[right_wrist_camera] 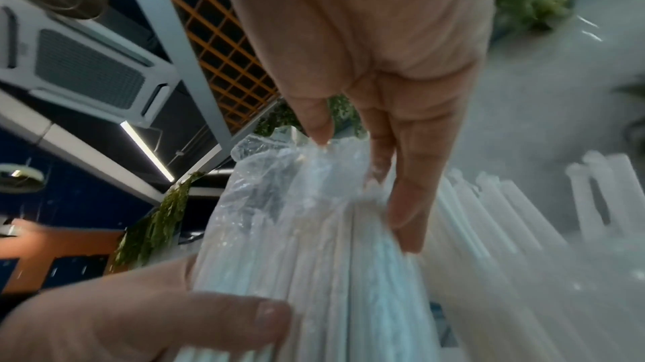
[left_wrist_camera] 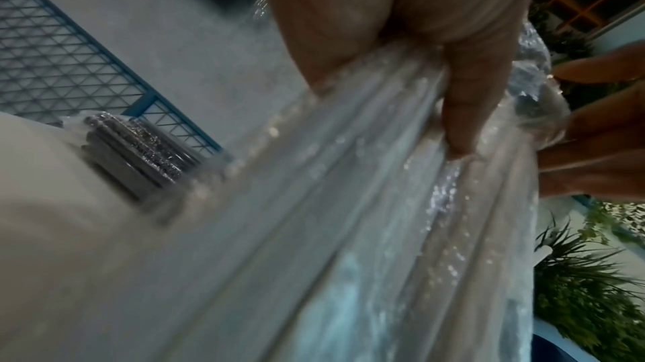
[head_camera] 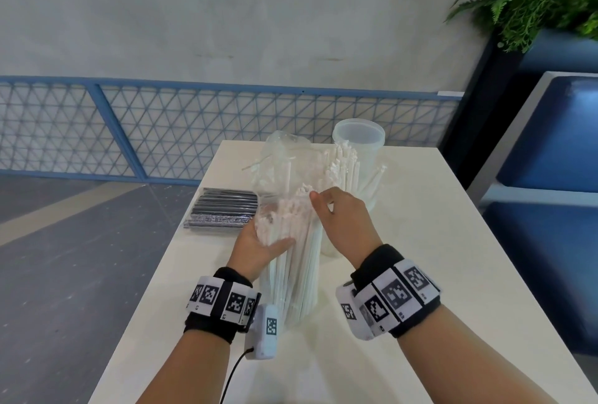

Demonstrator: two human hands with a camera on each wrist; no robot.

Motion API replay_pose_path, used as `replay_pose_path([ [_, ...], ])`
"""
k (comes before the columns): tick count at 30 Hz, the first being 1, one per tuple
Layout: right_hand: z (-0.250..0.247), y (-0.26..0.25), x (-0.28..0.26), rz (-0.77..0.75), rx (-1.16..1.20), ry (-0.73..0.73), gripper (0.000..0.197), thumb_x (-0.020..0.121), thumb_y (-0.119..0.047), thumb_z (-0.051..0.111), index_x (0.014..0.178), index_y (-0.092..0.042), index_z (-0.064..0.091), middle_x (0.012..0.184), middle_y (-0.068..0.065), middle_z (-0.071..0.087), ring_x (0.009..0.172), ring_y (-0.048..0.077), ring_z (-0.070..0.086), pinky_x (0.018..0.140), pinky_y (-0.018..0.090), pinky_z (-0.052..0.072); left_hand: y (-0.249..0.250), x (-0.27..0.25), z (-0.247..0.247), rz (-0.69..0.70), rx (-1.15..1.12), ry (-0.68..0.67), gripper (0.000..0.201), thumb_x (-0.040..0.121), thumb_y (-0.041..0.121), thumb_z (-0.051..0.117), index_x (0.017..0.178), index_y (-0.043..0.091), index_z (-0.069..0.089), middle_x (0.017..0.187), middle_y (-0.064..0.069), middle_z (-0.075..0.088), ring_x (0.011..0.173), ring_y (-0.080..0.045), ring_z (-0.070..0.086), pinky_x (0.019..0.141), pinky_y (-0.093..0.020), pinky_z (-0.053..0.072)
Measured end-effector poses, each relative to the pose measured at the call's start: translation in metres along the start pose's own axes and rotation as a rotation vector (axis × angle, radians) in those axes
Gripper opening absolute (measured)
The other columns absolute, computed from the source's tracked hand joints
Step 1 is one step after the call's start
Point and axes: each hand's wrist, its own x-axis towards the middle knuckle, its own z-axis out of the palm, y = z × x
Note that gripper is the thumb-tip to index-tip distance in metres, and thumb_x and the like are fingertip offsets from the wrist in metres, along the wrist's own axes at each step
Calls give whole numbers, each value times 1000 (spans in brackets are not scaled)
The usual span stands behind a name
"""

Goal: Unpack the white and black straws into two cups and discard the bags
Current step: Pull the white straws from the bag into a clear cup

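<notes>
Bag of white straws stands upright near the middle of the white table, its clear plastic top open and crumpled. Left hand wraps the bundle from the left, thumb across the front. Right hand reaches in from the right, fingertips pressed on the straw tops and the bag mouth. Just behind: loose white straws in a cup, hidden low down, and an empty translucent cup. Pack of black straws lies flat to the left.
</notes>
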Motion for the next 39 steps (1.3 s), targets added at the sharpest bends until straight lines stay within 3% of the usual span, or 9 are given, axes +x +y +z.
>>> replay_pose_path([
  [6, 2, 0, 3, -16, 312, 152, 29, 94, -31, 48, 94, -9, 67, 103, 6, 66, 89, 21, 64, 85, 45, 53, 11, -1, -1, 83, -48, 78, 45, 71, 1, 76, 100, 29, 57, 104, 10, 62, 99, -1, 58, 88, -20, 48],
  [9, 7, 3, 1, 30, 316, 92, 13, 89, -22, 58, 97, -13, 62, 103, 1, 60, 80, 16, 62, 83, 45, 54, 12, -2, 0, 85, 17, -17, 63, 66, -1, 78, 119, 18, 49, 111, 13, 55, 99, 14, 53, 92, -10, 43],
  [16, 6, 1, -3, 144, 516, -118, 52, 79, 6, 55, 125, -17, 50, 120, 8, 54, 85, 21, 59, 73, 34, 56, 10, 6, 3, -7, -72, -114, 81, 63, -11, 77, 122, 28, 36, 114, 7, 55, 94, 12, 59, 71, -8, 48],
  [20, 7, 4, 0, 59, 341, -189, 65, 79, 7, 54, 138, -19, 42, 132, 1, 50, 99, 19, 58, 95, 36, 50, 10, 15, 1, -36, -81, -122, 82, 57, -2, 81, 122, 28, 42, 118, 2, 60, 110, -9, 60, 85, -22, 52],
  [23, 9, 9, 4, 23, 185, -259, 74, 81, 3, 56, 145, -23, 29, 143, 3, 39, 87, 18, 57, 88, 39, 54, 8, 21, 2, -61, -37, -93, 74, 55, 3, 82, 119, 21, 51, 113, -1, 64, 110, -18, 61, 89, -26, 52],
  [27, 8, 12, 4, -11, 177, -207, 68, 84, -8, 63, 143, -25, 33, 133, 6, 49, 78, 16, 56, 84, 34, 54, 8, 22, -3, -96, -36, -63, 72, 51, 12, 83, 117, 13, 56, 111, -6, 67, 106, -19, 63, 92, -32, 50],
  [31, 4, 10, 8, -160, 47, -242, 68, 83, -13, 64, 142, -29, 33, 110, 3, 47, 72, 4, 48, 74, 6, 39, 8, 18, -9, -117, -62, -95, 59, 64, -10, 76, 114, 12, 54, 108, -4, 66, 100, -15, 65, 89, -28, 53],
  [34, 3, 9, 13, -181, -58, -389, 81, 80, -9, 65, 145, -35, 25, 103, 1, 36, 65, 0, 36, 73, 12, 37, 7, 15, -12, -86, -74, -152, 63, 59, -10, 76, 114, 12, 54, 106, -2, 66, 94, -6, 67, 77, -20, 54],
  [39, 14, 6, 9, -124, 130, -225, 72, 73, -3, 67, 136, -31, 44, 108, 5, 50, 62, 1, 42, 74, 16, 42, 6, 18, -22, -115, -75, -154, 63, 54, 3, 84, 109, 17, 58, 96, 7, 73, 95, -6, 67, 78, -19, 54],
])
